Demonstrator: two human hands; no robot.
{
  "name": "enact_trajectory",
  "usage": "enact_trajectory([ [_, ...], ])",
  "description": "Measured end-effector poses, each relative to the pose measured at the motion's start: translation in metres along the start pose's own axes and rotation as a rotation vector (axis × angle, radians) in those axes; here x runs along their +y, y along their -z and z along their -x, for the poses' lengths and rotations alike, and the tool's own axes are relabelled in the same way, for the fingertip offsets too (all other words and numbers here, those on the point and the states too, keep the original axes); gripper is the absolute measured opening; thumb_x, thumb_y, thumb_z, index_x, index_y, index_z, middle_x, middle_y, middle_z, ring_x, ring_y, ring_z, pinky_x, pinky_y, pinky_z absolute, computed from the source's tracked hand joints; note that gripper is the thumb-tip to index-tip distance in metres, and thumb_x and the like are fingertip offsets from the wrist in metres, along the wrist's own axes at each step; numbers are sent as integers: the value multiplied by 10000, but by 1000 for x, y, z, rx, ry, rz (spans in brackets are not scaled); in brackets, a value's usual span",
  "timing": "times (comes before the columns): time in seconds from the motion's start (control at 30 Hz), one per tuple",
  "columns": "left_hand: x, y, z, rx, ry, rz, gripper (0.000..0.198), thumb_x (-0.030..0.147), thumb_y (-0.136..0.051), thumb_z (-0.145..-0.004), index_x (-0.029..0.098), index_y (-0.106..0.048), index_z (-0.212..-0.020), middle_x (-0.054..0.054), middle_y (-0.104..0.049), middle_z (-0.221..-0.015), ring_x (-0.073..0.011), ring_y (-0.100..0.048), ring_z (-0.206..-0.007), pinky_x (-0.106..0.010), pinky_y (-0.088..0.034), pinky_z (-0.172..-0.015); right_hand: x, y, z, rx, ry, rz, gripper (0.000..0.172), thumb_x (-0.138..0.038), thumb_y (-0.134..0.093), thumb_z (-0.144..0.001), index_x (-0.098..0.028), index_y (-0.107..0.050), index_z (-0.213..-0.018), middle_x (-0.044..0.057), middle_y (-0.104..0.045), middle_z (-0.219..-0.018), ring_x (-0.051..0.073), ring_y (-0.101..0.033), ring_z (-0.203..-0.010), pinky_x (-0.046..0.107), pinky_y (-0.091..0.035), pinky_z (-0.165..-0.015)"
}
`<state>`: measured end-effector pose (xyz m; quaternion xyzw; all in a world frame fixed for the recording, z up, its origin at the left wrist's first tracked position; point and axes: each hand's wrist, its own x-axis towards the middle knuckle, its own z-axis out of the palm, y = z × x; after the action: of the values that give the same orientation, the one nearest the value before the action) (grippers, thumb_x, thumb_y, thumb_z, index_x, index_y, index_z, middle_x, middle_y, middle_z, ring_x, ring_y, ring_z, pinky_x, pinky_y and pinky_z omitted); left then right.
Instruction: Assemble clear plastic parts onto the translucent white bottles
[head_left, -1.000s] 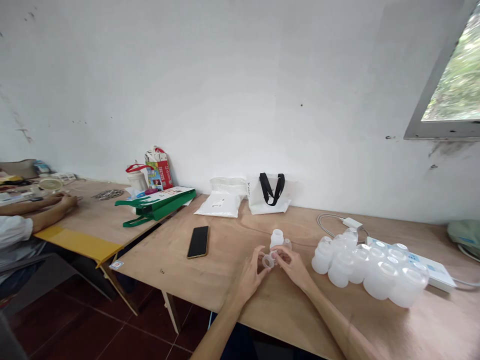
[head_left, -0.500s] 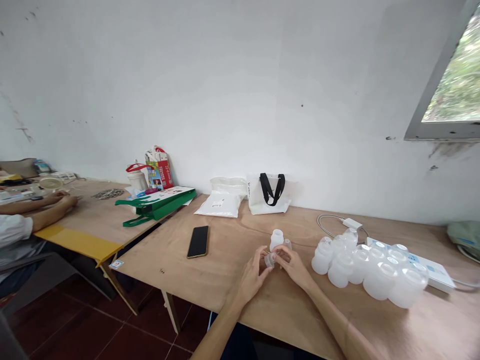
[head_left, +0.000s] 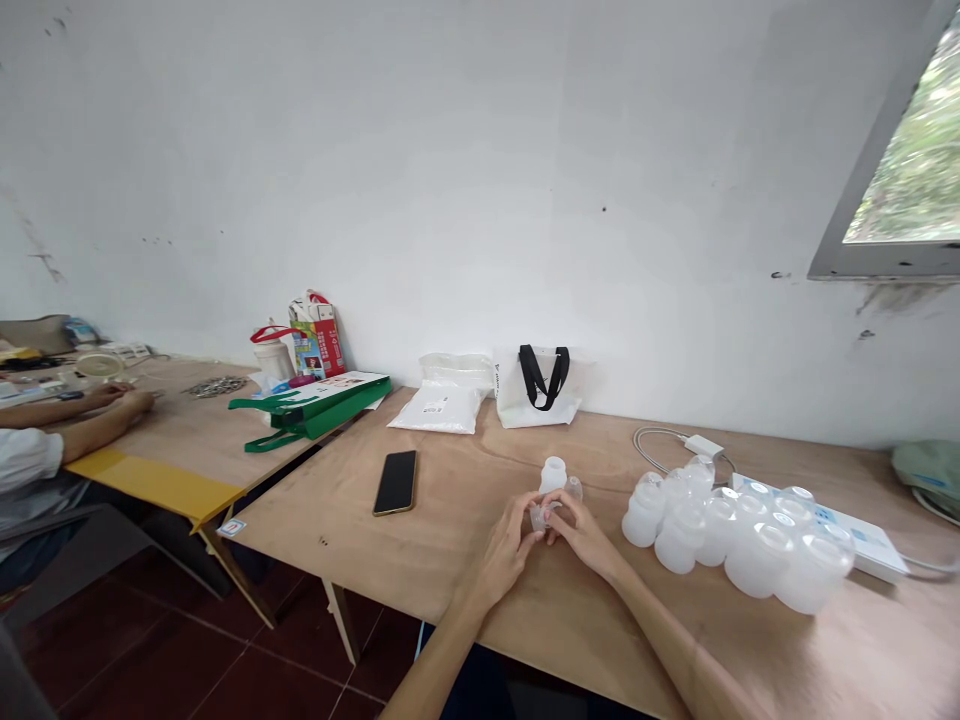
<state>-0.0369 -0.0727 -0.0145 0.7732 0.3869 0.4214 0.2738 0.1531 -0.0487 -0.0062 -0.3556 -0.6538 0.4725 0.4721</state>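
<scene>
My left hand point(head_left: 504, 550) and my right hand point(head_left: 585, 533) meet over the plywood table point(head_left: 450, 540), with the fingers of both around a small translucent plastic collar point(head_left: 538, 518). Much of that collar is hidden behind my fingertips. Just beyond my fingers, a frosted white plastic bottle point(head_left: 553, 475) stands upright, and a smaller translucent plastic piece point(head_left: 574, 488) sits beside it. To the right of my right hand is a tight group of several frosted plastic bottles point(head_left: 739, 535).
A black smartphone point(head_left: 395, 483) lies left of my hands. White packets point(head_left: 439, 410) and a white bag with black handles point(head_left: 538, 385) stand at the wall. A power strip point(head_left: 874, 548) and cable lie right. A seated person's hands point(head_left: 124, 400) rest on the left table.
The translucent collar has turned in my fingers, and its open ring no longer faces me. My hands have drawn closer around it and cover more of it.
</scene>
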Motion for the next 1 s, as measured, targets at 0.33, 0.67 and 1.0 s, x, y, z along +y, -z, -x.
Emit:
enact_trajectory([
  [0.33,2,1,0,13,-63,34,464,181,-542,-998,299,-460,-1439,-77,-576,-1396,-245,-565,-1322,-433,-468,-1149,-2,5,0,-97,-83,-129,451,-639,-785,-807,-257,-570,-912,-6,-695,-854,183,-676,-718,329,-543,-662],
  [0.67,-2,-1,-2,-26,127,147,364,326,-614,-993,276,-522,-1341,-65,-673,-1366,-250,-644,-1277,-439,-513,-1113,-10,5,1,-83,-134,-229,370,-518,-846,-751,-231,-626,-828,-6,-676,-835,183,-643,-758,331,-529,-708],
  [1.0,8,7,0,-56,80,38,400,369,-521,-1046,294,-516,-1439,-49,-646,-1426,-242,-623,-1299,-435,-493,-1144,-6,2,1,-73,-145,-285,458,-548,-854,-762,-251,-527,-881,-30,-679,-808,165,-653,-706,327,-514,-712],
])
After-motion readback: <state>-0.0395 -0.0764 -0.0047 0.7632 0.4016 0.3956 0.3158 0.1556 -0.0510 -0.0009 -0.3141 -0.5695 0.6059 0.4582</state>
